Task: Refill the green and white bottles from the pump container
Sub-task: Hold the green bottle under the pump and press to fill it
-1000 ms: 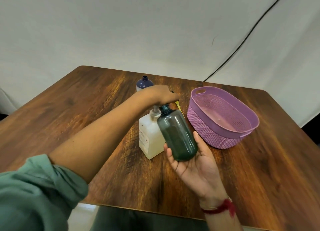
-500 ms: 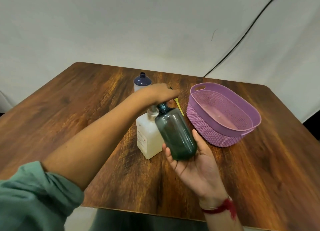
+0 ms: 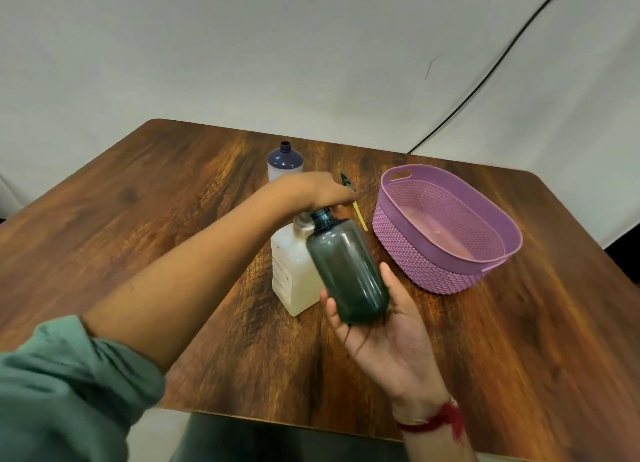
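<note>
While left hand (image 3: 313, 191) covers the head of pump container (image 3: 294, 278), grip unclear, right hand (image 3: 384, 333) cradles green bottle (image 3: 348, 271) at the spout.
Risk: mouth misaligned, liquid would spill on table (image 3: 138, 219); white bottle (image 3: 284, 164) stands behind.
</note>
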